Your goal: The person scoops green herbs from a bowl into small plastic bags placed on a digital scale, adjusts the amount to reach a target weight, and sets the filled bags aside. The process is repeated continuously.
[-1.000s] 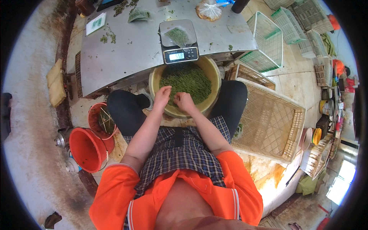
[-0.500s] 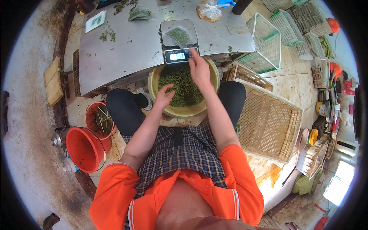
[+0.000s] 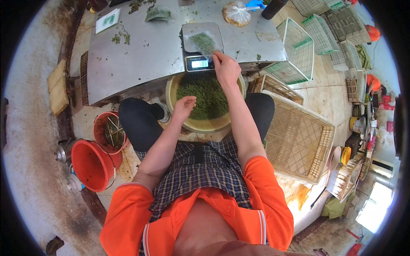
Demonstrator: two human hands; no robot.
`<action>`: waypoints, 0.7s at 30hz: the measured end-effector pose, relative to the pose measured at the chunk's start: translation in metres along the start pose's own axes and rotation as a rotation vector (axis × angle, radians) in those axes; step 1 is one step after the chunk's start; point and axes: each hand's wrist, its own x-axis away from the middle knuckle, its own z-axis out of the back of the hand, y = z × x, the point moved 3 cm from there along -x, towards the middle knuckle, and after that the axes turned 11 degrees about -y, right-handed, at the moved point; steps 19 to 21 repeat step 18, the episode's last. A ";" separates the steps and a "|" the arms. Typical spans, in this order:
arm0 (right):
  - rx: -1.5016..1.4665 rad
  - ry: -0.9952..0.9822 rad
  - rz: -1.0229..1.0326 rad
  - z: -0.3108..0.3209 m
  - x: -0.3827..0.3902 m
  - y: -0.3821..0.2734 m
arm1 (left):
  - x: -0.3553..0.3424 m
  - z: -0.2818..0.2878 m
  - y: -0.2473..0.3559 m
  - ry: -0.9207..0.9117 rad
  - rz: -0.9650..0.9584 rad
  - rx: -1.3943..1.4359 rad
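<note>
A digital scale (image 3: 199, 63) with a lit display stands at the near edge of the metal table. On its pan lies a clear plastic bag (image 3: 202, 42) holding small green berries. My right hand (image 3: 227, 69) pinches the bag's near corner beside the display. Below the table edge, between my knees, a round yellowish tub (image 3: 172, 91) holds a heap of loose green berries (image 3: 205, 96). My left hand (image 3: 186, 106) hovers over the tub's left side, its fingers curled together. Whatever may be in those fingers is too small to make out.
Another filled bag (image 3: 158, 14), a white tray with green marks (image 3: 107, 20) and a tied bag of brown stuff (image 3: 237, 13) lie on the table (image 3: 141, 55). Red buckets (image 3: 90, 166) stand at left. Plastic crates (image 3: 299, 136) crowd the right.
My right thumb and fingers have closed on the bag's corner near the display. The left fingers, spread before, are now drawn together. The view has shifted slightly.
</note>
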 end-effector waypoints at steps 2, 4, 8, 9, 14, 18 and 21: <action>-0.089 0.058 -0.001 0.002 0.007 0.006 | 0.001 -0.003 0.006 -0.006 0.006 0.007; -0.145 0.053 -0.061 0.003 0.012 0.012 | 0.001 -0.005 0.017 -0.018 0.004 0.007; -0.675 0.015 -0.215 0.002 0.019 0.027 | -0.001 0.001 0.030 -0.012 -0.044 0.032; -0.782 -0.013 -0.237 0.002 0.022 0.028 | -0.003 0.003 0.030 -0.012 -0.042 0.045; -1.078 -0.134 -0.313 0.012 0.048 0.024 | 0.001 -0.003 0.040 -0.010 0.010 0.131; -0.991 -0.300 -0.283 0.002 0.075 0.029 | 0.007 -0.019 0.055 -0.119 0.047 0.310; -0.991 -0.300 -0.283 0.002 0.075 0.029 | 0.007 -0.019 0.055 -0.119 0.047 0.310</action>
